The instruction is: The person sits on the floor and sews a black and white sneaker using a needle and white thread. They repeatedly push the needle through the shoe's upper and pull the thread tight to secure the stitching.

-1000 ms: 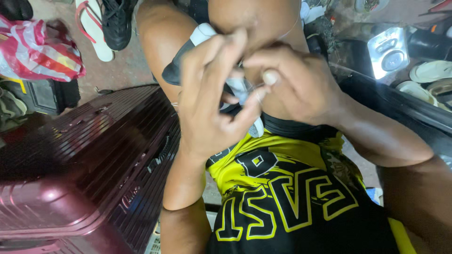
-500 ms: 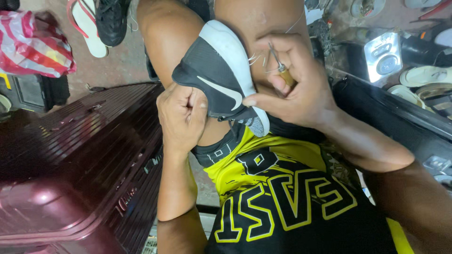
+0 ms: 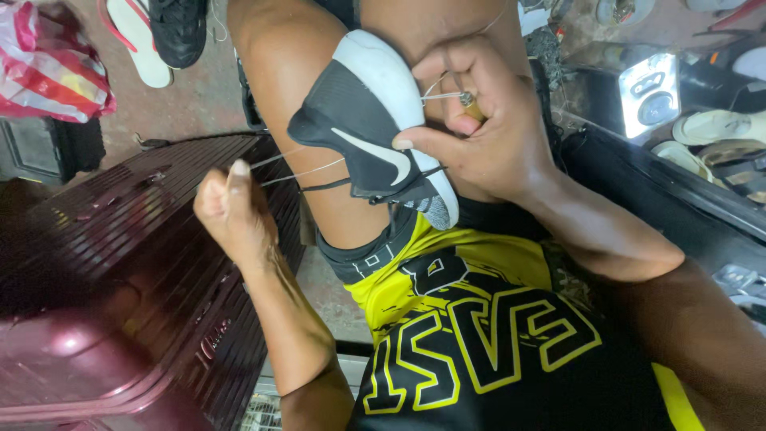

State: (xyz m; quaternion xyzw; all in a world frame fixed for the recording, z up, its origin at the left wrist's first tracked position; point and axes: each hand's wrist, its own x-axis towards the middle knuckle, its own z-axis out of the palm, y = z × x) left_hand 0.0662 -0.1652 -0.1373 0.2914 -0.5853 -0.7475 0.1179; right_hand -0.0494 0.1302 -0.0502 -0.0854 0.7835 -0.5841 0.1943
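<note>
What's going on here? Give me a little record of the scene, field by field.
Left hand: left hand closed in a fist, pulling pale thread taut out to the side
Right hand: right hand steadies the black shoe and pinches a small tool at its sole
Shoe: black upper, white sole, held between the knees, sole edge turned up
Thread: two strands run from the shoe to the left fist
Beside the person: maroon ribbed suitcase
On the floor: sandal, striped bag

suitcase (image 3: 120,279): maroon, ribbed, lower left
bag (image 3: 52,68): red-and-white striped, top left
flip-flop (image 3: 140,40): white, beside black shoe (image 3: 179,28)
sandals (image 3: 718,136): right edge
</note>
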